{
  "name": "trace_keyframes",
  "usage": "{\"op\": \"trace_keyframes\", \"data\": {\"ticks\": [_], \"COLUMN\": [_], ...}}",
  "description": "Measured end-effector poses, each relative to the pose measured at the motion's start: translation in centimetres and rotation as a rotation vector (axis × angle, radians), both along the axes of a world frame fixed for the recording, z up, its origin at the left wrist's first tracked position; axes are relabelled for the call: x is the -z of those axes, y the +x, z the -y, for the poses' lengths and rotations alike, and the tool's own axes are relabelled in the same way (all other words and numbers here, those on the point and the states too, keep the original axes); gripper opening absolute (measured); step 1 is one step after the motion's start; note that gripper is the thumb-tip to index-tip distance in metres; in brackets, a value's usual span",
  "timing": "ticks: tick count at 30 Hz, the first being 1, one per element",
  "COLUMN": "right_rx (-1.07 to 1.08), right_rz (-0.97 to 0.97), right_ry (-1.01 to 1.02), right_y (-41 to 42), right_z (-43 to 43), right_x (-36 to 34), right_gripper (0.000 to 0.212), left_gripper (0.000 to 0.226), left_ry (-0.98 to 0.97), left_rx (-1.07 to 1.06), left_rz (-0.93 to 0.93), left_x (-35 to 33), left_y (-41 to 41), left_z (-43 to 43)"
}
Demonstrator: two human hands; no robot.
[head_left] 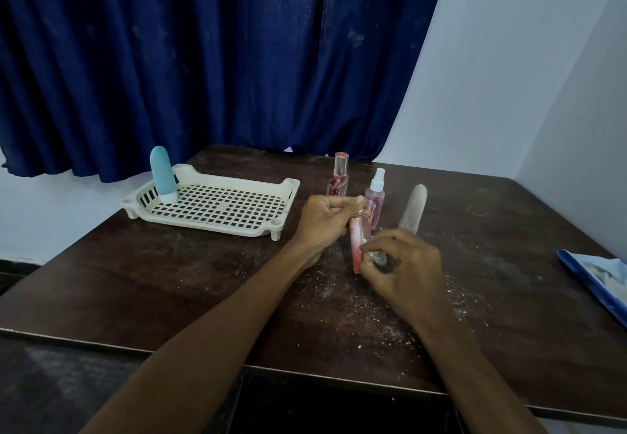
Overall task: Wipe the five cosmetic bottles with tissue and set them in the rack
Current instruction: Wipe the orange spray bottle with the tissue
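Pink bottle [358,240] held in both hands near the table's [169,280] middle.
Its cap is hidden in the left hand's [325,219] curled fingers. The right hand [407,270] pinches a greyish tissue wad [381,258], mostly covered, against its lower end. A teal bottle [163,175] stands in the rack's [210,225] far-left corner.

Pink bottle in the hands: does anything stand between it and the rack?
Nothing visible. Only bare table lies between the pink bottle and the rack; the teal bottle stands in its far left corner, off the path.
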State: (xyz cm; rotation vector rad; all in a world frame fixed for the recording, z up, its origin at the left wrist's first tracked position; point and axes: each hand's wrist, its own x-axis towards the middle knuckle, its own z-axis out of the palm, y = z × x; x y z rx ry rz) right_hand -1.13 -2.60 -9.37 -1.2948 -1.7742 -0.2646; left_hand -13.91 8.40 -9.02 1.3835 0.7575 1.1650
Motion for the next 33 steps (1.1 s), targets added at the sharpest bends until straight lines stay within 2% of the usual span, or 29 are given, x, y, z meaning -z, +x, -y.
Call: {"op": "trace_keyframes", "data": {"ticks": [12,16,21,25,29,33], "right_rx": [-0.050,-0.004,-0.085,0.028,0.079,0.076], "right_rz": [0.029,-0.028,0.028,-0.022,-0.149,-0.178], "right_ry": [-0.089,-0.106,-0.122,-0.135,-0.050,-0.067], "right_y": [-0.1,0.6,0.0,1.2,1.6,1.3], "right_z": [0.3,0.2,0.4,0.2,0.4,0.6], "right_x": [0.4,0.5,0.8,0.7,0.4,0.4], "right_gripper": [0.009,0.013,0.008,0.021,0.020,0.020], "left_gripper": [0.027,0.025,0.026,0.025,0.031,0.031], "left_ry": [-0.006,-0.011,-0.017,-0.026,-0.055,-0.084], "left_rx": [0.005,-0.001,0.009,0.026,0.084,0.138], "left_rz": [0.000,-0.006,-0.011,0.006,0.031,0.063], "left_x": [0.0,0.0,-0.1,-0.3,-0.5,-0.7], "left_y": [-0.1,-0.2,-0.1,-0.4,-0.4,-0.3], "left_z": [0.1,0.0,0.2,0.3,0.5,0.7]}}
